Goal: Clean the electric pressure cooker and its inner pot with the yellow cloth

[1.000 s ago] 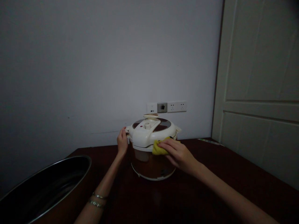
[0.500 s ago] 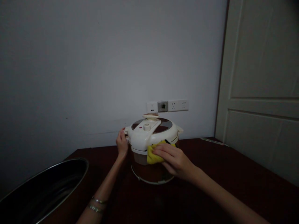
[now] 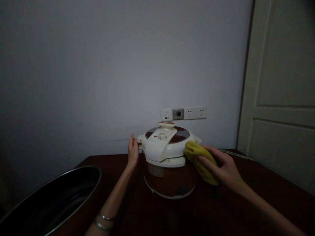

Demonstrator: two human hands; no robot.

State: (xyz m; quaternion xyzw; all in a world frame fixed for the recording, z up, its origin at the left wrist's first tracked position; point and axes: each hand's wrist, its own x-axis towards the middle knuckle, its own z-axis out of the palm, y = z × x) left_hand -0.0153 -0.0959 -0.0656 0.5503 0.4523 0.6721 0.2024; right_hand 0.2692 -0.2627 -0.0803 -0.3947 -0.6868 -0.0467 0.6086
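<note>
An electric pressure cooker (image 3: 169, 180) with a cream-white lid and a dark reddish-brown body stands upright in front of me. My left hand (image 3: 133, 151) is at the cooker's left side handle, its fingers stretched upward beside it. Whether the palm presses on the handle I cannot tell. My right hand (image 3: 225, 168) grips a yellow cloth (image 3: 200, 160) between thumb and fingers. The cloth lies against the right front of the lid's rim and hangs down beside the cooker's body. A knob (image 3: 162, 136) and a raised lid handle (image 3: 166, 124) top the lid.
A large dark pot or basin (image 3: 97, 178) with a shiny rim stands at the lower left. The dark red tabletop (image 3: 261, 193) runs back to a pale wall (image 3: 123, 82) with a row of sockets (image 3: 195, 113). A white panelled door (image 3: 283, 88) rises at the right.
My right hand has moved the yellow cloth rightward from the cooker's front to its right side. My left fingers have straightened at the handle. The view has shifted slightly left.
</note>
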